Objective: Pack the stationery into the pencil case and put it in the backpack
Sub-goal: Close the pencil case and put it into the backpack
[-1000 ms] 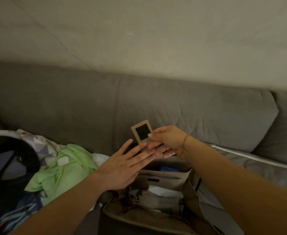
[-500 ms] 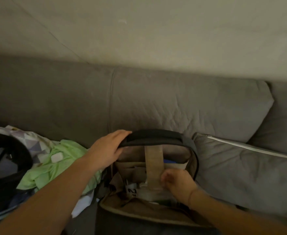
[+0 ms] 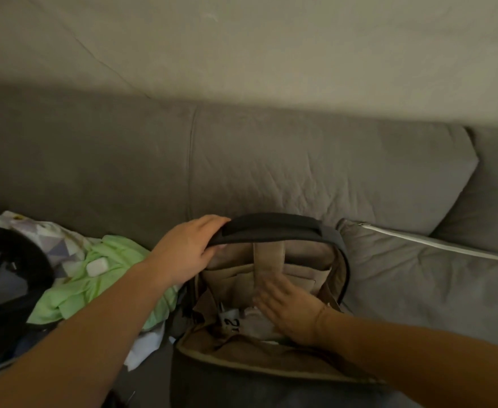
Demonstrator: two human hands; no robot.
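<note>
Backpack [image 3: 271, 375] top flap is gripped open by left hand [image 3: 189, 251]; right hand [image 3: 286, 310] is blurred inside, fingers seemingly flat. Stowing step judged underway; zipping likely needed next.

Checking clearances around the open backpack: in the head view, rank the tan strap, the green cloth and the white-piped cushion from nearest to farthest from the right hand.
From the right hand:
1. tan strap, just above the fingers, inside the backpack.
2. white-piped cushion, off to its right.
3. green cloth, on the far left, past the left hand.
</note>
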